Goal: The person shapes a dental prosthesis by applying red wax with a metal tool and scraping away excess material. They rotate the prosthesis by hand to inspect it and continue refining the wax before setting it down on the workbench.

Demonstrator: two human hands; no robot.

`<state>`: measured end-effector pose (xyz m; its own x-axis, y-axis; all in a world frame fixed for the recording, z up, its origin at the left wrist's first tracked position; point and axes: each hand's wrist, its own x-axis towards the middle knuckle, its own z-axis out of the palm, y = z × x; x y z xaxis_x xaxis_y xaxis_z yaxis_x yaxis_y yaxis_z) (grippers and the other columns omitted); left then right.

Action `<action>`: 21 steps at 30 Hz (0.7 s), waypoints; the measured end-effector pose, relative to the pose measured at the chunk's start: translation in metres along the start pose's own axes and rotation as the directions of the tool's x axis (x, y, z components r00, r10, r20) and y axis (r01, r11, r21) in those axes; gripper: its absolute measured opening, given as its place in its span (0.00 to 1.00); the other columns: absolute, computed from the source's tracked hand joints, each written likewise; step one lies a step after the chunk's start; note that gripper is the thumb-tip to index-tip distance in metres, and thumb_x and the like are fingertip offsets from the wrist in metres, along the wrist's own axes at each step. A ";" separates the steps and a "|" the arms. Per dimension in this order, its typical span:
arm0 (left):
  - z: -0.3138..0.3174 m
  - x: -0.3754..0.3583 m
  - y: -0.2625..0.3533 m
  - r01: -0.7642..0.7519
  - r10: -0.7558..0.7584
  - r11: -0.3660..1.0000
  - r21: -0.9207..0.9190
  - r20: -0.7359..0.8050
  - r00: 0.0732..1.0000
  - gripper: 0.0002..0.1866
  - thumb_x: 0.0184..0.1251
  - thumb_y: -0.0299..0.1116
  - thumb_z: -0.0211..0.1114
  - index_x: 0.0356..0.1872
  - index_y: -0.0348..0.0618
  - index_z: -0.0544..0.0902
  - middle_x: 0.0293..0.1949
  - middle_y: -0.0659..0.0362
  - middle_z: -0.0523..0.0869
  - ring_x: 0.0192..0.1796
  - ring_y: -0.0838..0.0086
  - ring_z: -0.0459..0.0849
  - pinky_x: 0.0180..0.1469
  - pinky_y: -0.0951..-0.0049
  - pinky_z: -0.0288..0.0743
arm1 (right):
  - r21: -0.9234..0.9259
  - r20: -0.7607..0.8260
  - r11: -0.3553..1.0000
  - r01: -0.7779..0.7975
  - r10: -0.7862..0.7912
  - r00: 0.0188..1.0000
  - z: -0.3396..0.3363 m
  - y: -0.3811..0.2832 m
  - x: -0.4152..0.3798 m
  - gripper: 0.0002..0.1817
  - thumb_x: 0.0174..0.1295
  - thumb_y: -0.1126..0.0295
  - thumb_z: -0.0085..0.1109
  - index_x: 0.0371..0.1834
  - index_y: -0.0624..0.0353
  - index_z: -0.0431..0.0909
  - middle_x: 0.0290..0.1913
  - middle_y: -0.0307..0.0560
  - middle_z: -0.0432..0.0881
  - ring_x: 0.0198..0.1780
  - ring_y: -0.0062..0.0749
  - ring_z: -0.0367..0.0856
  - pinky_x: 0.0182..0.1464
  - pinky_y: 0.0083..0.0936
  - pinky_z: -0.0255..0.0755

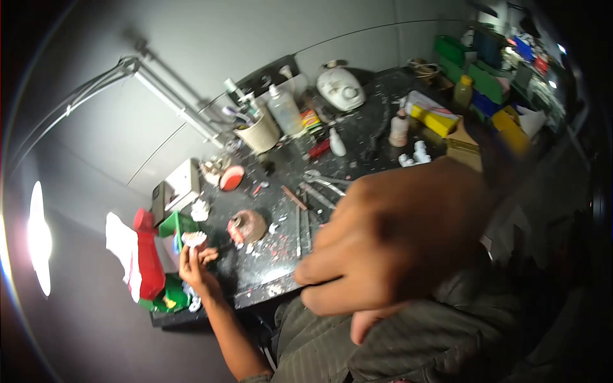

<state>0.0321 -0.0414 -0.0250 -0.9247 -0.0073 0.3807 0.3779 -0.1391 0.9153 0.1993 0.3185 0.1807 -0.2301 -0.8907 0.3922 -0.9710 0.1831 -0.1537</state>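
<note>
At the left edge of the workbench, my left hand is raised with its fingers pinched round a small denture, its white teeth on a pink base. My right hand is large and close to the camera, back of the hand facing up. Its fingers are curled and slightly blurred, and whatever lies inside them is hidden. Between the hands sits a round plaster model with pink material. Long thin metal tools and a pair of pliers lie near my right hand.
Pink and white scraps litter the black worktop. Behind stand a cup of brushes, a clear bottle and a white device with a dial. Green bins flank the left; a lamp arm rises above.
</note>
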 end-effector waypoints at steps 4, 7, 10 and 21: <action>-0.003 -0.001 -0.002 -0.035 0.035 0.999 0.000 0.010 0.999 0.20 0.74 0.34 0.57 0.58 0.27 0.73 0.42 0.47 0.84 0.33 0.68 0.86 0.35 0.74 0.81 | -0.016 0.179 0.968 -0.249 0.248 0.952 0.011 -0.007 0.012 0.25 0.49 0.51 0.71 0.31 0.67 0.78 0.34 0.57 0.82 0.44 0.52 0.82 0.44 0.44 0.78; -0.012 -0.001 -0.008 -0.019 0.019 1.000 -0.008 0.026 0.999 0.21 0.75 0.34 0.54 0.60 0.26 0.70 0.43 0.44 0.84 0.33 0.66 0.86 0.36 0.72 0.80 | 0.042 0.120 0.953 -0.301 0.295 0.948 0.035 -0.017 0.019 0.26 0.50 0.51 0.71 0.31 0.69 0.78 0.35 0.57 0.83 0.45 0.52 0.82 0.45 0.44 0.77; -0.034 0.008 -0.028 -0.050 0.053 0.998 -0.040 0.084 0.995 0.22 0.75 0.33 0.52 0.62 0.25 0.68 0.44 0.41 0.84 0.32 0.65 0.85 0.35 0.72 0.80 | 0.222 0.126 0.965 -0.141 0.115 0.985 0.076 -0.022 0.027 0.27 0.53 0.51 0.71 0.32 0.69 0.78 0.36 0.58 0.83 0.45 0.55 0.82 0.46 0.43 0.77; -0.027 0.003 -0.015 -0.116 0.119 0.993 -0.029 0.118 0.986 0.25 0.77 0.40 0.49 0.58 0.23 0.71 0.49 0.37 0.82 0.38 0.64 0.83 0.40 0.71 0.78 | 0.793 -0.220 0.513 0.329 -0.262 0.940 0.194 -0.045 0.043 0.22 0.62 0.70 0.56 0.60 0.62 0.71 0.60 0.59 0.74 0.64 0.52 0.69 0.64 0.47 0.61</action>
<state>0.0225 -0.0665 -0.0410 -0.8614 0.0929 0.4994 0.4811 -0.1661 0.8608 0.2461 0.1917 0.0287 0.0242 -0.7936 0.6080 -0.5225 -0.5286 -0.6691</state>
